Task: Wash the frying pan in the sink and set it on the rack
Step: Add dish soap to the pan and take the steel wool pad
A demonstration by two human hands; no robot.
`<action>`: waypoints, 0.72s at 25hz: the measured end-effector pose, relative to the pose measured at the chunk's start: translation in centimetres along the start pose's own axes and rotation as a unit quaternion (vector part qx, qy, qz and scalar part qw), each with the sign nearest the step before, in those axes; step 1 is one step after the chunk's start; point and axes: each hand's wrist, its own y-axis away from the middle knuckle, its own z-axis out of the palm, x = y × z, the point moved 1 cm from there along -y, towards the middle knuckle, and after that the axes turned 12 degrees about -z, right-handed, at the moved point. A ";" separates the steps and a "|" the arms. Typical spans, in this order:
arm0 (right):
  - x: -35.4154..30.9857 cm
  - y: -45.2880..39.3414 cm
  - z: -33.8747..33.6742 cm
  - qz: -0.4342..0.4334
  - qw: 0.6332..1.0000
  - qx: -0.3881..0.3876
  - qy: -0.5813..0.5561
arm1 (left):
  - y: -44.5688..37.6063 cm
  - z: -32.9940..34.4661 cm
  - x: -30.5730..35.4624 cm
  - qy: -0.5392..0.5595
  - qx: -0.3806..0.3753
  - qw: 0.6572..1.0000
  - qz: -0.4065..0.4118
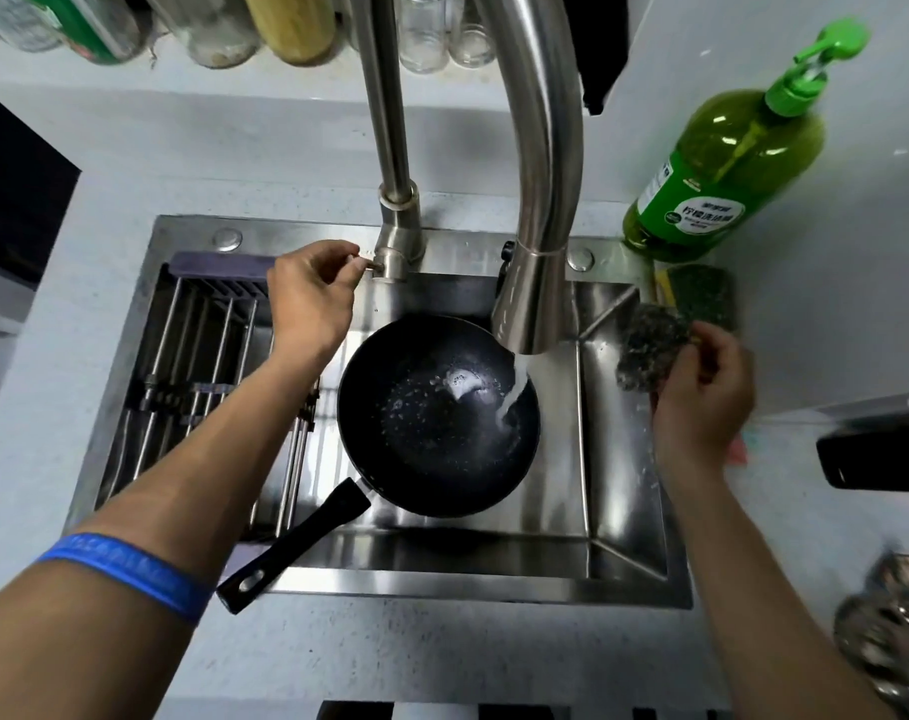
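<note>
With your left hand (pixel 307 298) pinching the tap lever (pixel 372 266) and your right hand (pixel 702 392) gripping the scouring pad (pixel 644 350), expect the wet, rigid frying pan (pixel 437 413) to be slippery, so hold its handle (pixel 296 543).

Brushed steel sink (pixel 629 579), glossy black frying pan (pixel 431 433), translucent green plastic bottle (pixel 728 163)

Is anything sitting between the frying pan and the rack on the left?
Nothing visible does. The frying pan lies in the sink right beside the rack; only the left hand, pinching the tap lever, reaches across above.
</note>
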 end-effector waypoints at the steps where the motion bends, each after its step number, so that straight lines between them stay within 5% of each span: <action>1: 0.0 1.4 0.2 0.035 0.999 -0.008 -0.031 | -0.1 -0.2 -0.1 0.007 0.005 1.000 -0.006; 8: 0.4 6.9 0.6 0.146 0.980 -0.100 -0.091 | 0.2 -0.5 -0.4 -0.003 0.009 1.000 0.013; 18: -0.3 10.3 0.8 0.155 0.974 -0.149 -0.070 | -1.3 -0.5 -0.2 -0.058 0.001 0.994 0.094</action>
